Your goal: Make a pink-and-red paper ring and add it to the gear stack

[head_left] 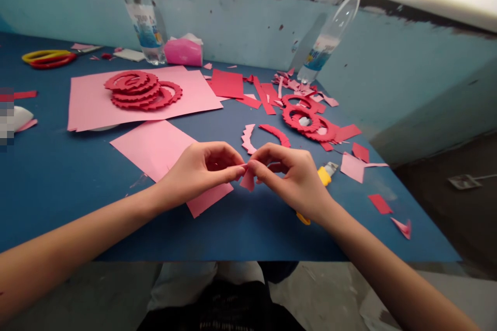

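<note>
A small pink paper piece point(247, 182), apparently mid-fold, is pinched between the fingers of the left hand point(204, 168) and right hand point(297, 176) over a blue surface point(70, 181), with a pink arc point(247, 139) and red arc point(277, 134) just beyond, seemingly unfinished, and toothed red rings point(134, 96), looking complete, piled farther left.

Pink paper piece point(247, 181), red paper rings point(135, 97), blue tabletop point(70, 181), yellow cutter point(324, 176), dark-spotted pale-blue wall point(240, 26)

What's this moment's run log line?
left hand: pinching small pink paper; right hand: pinching same piece; nearby: pink sheet, yellow tool
</note>
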Demonstrator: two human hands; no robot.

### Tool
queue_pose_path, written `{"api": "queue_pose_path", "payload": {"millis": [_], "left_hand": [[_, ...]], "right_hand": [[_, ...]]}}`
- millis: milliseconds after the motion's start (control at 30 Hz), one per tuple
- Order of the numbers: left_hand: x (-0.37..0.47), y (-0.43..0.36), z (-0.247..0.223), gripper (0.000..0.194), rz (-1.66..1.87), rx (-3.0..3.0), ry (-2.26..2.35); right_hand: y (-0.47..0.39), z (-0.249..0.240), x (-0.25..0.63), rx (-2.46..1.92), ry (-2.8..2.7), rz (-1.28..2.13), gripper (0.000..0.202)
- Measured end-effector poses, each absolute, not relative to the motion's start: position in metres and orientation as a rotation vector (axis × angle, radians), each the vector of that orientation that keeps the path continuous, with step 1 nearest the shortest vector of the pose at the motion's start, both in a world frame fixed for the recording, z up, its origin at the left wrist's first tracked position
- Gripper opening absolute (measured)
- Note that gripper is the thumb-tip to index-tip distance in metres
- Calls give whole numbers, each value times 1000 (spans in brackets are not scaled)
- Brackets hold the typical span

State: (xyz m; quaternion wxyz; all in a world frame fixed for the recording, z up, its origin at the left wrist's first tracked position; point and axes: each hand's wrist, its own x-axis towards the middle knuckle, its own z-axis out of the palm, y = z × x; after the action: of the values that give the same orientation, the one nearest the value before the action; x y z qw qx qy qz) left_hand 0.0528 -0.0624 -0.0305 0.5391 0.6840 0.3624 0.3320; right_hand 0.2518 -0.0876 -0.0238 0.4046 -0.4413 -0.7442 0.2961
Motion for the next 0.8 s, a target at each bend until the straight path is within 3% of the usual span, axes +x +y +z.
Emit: {"api": "queue_pose_path", "payload": {"millis": [800], "left_hand": [[55, -66, -31, 15, 847, 1839, 894]], "right_hand": [[-87, -29, 251, -1027, -1913, 725, 10]]}}
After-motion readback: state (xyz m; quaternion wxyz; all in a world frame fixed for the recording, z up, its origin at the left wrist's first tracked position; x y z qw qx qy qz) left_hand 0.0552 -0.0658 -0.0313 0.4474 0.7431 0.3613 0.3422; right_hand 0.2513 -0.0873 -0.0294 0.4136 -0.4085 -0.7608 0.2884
